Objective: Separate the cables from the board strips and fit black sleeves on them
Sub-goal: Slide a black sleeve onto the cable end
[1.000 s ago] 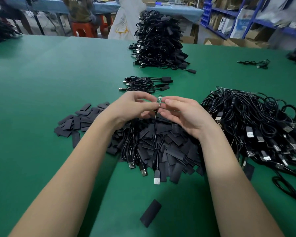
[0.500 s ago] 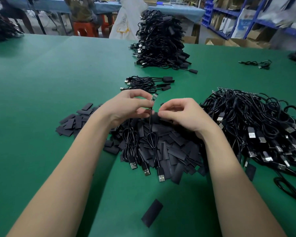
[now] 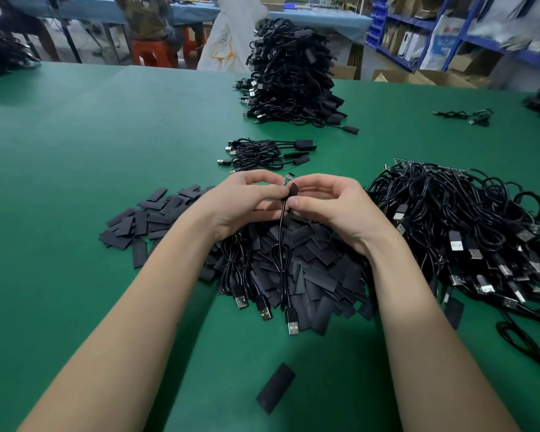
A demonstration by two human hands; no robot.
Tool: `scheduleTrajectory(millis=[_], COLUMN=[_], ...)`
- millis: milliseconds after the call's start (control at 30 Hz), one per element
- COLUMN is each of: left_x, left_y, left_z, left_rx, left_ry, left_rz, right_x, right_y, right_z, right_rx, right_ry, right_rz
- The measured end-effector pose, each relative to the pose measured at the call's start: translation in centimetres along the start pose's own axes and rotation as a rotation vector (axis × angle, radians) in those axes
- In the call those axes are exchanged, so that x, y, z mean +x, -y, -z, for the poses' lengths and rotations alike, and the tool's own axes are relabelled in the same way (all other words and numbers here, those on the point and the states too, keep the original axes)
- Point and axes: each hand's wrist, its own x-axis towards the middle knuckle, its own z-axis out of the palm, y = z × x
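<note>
My left hand (image 3: 247, 201) pinches a black cable (image 3: 280, 241) just below its small green board end (image 3: 288, 179), which sticks up between my hands. My right hand (image 3: 334, 204) holds a black sleeve (image 3: 293, 190) against that board end. The cable hangs down over a heap of flat black sleeves (image 3: 309, 269), and its USB plug (image 3: 292, 322) rests at the heap's near edge. To the right lies a tangle of cables on board strips (image 3: 468, 226).
Two more cables (image 3: 247, 275) lie on the sleeve heap. A small bundle of sleeved cables (image 3: 262, 152) lies beyond my hands, a tall stack (image 3: 290, 76) behind it. One loose sleeve (image 3: 275, 391) lies near me on the green table (image 3: 91, 145). A person sits at the far table.
My right hand picked a black sleeve from the heap and brought it up to the board end of the cable. My left hand kept the cable raised.
</note>
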Motion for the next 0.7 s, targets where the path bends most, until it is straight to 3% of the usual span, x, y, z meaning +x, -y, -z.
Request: scheduleTrajectory(millis=[200, 367, 700], left_x=[-0.1, 0.0, 0.1], left_y=[-0.3, -0.3, -0.3], left_z=[0.0, 0.0, 0.2], left_rx=[-0.14, -0.082, 0.013], left_ry=[0.064, 0.122, 0.134], left_rz=[0.011, 0.007, -0.022], right_x=[0.0, -0.3, -0.3], right_y=[0.4, 1.0, 1.2], right_z=[0.7, 1.1, 1.0], right_rx=[0.204, 0.438, 0.415], right_ry=[-0.141, -0.195, -0.245], right_rz=[0.017, 0.052, 0.022])
